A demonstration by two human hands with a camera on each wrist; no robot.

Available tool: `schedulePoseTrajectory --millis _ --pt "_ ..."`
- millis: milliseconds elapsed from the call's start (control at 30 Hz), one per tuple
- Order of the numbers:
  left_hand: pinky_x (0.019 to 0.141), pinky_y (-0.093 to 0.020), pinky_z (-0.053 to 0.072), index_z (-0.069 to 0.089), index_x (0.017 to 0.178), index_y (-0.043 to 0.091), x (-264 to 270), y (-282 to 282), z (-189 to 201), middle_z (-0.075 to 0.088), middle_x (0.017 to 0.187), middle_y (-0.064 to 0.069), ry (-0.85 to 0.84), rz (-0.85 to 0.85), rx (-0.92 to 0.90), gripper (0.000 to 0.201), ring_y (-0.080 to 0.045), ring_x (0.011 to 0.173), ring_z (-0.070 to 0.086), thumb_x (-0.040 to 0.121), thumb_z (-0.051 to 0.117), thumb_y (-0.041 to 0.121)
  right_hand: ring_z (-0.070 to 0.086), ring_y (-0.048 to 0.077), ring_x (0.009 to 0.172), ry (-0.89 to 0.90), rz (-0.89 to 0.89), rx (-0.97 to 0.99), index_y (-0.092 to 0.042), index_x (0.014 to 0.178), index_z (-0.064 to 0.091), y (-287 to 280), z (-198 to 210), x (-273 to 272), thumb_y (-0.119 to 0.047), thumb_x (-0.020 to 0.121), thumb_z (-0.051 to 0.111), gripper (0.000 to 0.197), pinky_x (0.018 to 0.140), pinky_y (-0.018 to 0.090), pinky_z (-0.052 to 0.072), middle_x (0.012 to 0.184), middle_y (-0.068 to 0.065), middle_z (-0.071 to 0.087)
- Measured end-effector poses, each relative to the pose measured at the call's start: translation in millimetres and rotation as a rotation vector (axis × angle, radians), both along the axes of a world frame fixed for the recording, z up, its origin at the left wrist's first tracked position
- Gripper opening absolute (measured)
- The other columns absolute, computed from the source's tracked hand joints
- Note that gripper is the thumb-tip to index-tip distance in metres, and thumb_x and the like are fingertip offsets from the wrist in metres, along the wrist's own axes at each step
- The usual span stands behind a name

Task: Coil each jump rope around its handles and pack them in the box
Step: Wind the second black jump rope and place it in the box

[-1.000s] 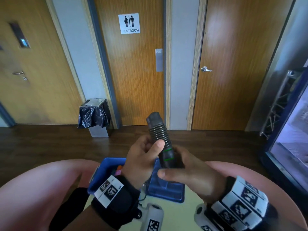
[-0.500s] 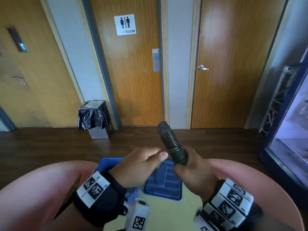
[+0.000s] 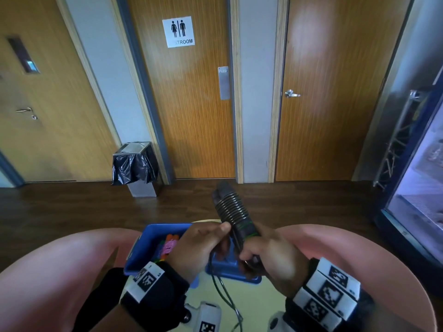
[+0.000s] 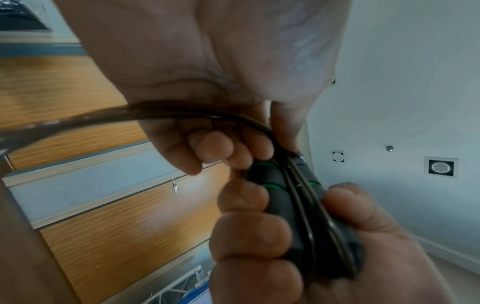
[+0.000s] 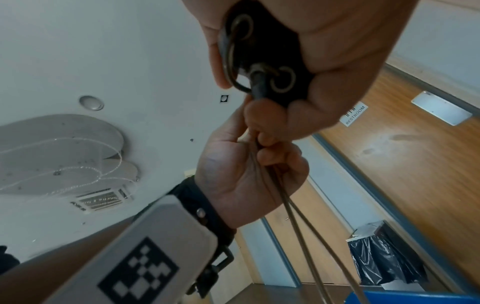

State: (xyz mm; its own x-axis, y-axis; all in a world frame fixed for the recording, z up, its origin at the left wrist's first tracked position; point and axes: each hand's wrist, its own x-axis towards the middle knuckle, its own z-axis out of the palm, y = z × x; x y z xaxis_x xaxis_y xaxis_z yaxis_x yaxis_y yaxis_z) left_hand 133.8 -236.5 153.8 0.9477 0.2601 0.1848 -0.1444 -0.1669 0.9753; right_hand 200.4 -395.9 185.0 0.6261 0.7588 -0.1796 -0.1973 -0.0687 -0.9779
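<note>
A black jump rope has two handles (image 3: 233,213) with green rings, held together and tilted up. Rope turns are coiled round their upper part. My right hand (image 3: 260,249) grips the lower ends of the handles (image 5: 259,61). My left hand (image 3: 212,238) is just left of them, fingers curled round loose rope strands (image 5: 293,216) that hang down over the table (image 3: 225,293). In the left wrist view the rope (image 4: 155,115) runs across my left palm to the handles (image 4: 280,195). The blue box (image 3: 153,236) stands behind my hands with coloured ropes (image 3: 169,245) inside.
A blue lid (image 3: 230,271) lies beside the box on the pale yellow table (image 3: 263,298). Pink seat backs (image 3: 60,271) curve round both sides. Beyond are a dark wood floor, a bin with a black bag (image 3: 135,168), wooden doors and a glass-fronted cooler (image 3: 419,200).
My left hand came off the coiled part of the handles and dropped beside them; it now holds hanging rope strands. The handles sank lower and tilted slightly.
</note>
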Motion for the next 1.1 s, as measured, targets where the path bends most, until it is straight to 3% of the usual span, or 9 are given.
schedulePoseTrajectory --millis 100,200,433,567,700,767,867,1000,1100 --pt "0.057 -0.031 0.035 0.058 0.048 0.015 0 -3 -3 0.053 0.048 -0.007 -0.023 0.06 -0.085 0.061 -0.022 0.049 0.046 0.071 0.069 0.069 0.053 0.026 0.053 0.01 0.087 0.048 -0.001 0.085 0.057 4 3 1 -0.009 0.055 0.056 0.031 0.048 0.028 0.045 0.065 0.015 0.056" --pt "0.051 -0.025 0.037 0.062 0.051 0.012 -1 -8 -1 0.055 0.048 -0.009 -0.056 -0.002 -0.219 0.048 -0.019 0.043 0.049 0.079 0.07 0.05 0.058 0.029 0.054 0.069 0.163 0.071 0.003 0.085 0.057 8 5 4 -0.005 0.055 0.055 0.031 0.049 0.03 0.05 0.068 0.019 0.059" --pt "0.059 -0.018 0.049 0.062 0.092 0.002 0 11 12 0.069 0.07 -0.001 -0.051 -0.085 -0.174 0.029 -0.009 0.06 0.065 0.088 0.062 0.031 0.067 0.038 0.071 0.224 0.315 0.101 0.005 0.092 0.062 14 3 10 -0.018 0.047 0.061 0.05 0.062 0.037 0.055 0.081 0.024 0.064" --pt "0.054 -0.023 0.051 0.066 0.09 0.002 -3 22 20 0.068 0.068 -0.011 -0.05 -0.078 -0.242 0.034 -0.014 0.051 0.064 0.084 0.066 0.035 0.067 0.037 0.085 0.293 0.385 0.054 0.001 0.098 0.066 27 13 5 -0.024 0.055 0.06 0.05 0.069 0.038 0.055 0.091 0.022 0.067" --pt "0.092 -0.054 0.05 0.074 0.095 0.008 0 45 17 0.071 0.098 -0.021 -0.067 0.13 -0.312 0.037 -0.036 0.093 0.067 0.078 0.074 0.041 0.068 0.014 0.082 -0.24 0.036 -0.238 -0.019 0.105 0.064 53 21 -3 -0.036 0.079 0.07 0.032 0.083 0.04 0.058 0.092 -0.001 0.07" --pt "0.1 -0.058 0.048 0.075 0.097 0.01 0 57 14 0.073 0.104 -0.018 -0.057 0.217 -0.285 0.037 -0.036 0.101 0.068 0.078 0.073 0.042 0.064 0.003 0.081 -0.622 -0.064 -0.319 -0.03 0.111 0.054 67 23 -9 -0.044 0.074 0.074 0.044 0.073 0.028 0.057 0.095 -0.011 0.064" --pt "0.101 -0.06 0.046 0.074 0.102 0.014 -8 70 14 0.075 0.106 -0.011 -0.025 0.254 -0.215 0.044 -0.03 0.107 0.068 0.077 0.073 0.05 0.063 0.007 0.079 -0.872 -0.03 -0.43 -0.032 0.11 0.045 92 15 -17 -0.056 0.057 0.072 0.064 0.068 0.035 0.058 0.095 -0.011 0.059" --pt "0.096 -0.05 0.052 0.071 0.103 0.02 -23 88 23 0.075 0.102 -0.001 -0.056 0.241 -0.081 0.045 -0.017 0.1 0.07 0.077 0.067 0.056 0.066 0.01 0.072 -0.783 -0.115 -0.457 -0.023 0.104 0.048 126 12 -28 -0.046 0.055 0.071 0.059 0.061 0.034 0.058 0.087 -0.008 0.065" --pt "0.082 -0.037 0.05 0.063 0.084 0.02 -43 114 26 0.068 0.08 0.004 -0.111 0.2 0.014 0.04 -0.012 0.08 0.064 0.08 0.06 0.06 0.056 0.014 0.051 -0.495 -0.12 -0.216 -0.01 0.08 0.057 145 24 -41 -0.019 0.061 0.072 0.026 0.045 0.028 0.043 0.063 -0.003 0.061"
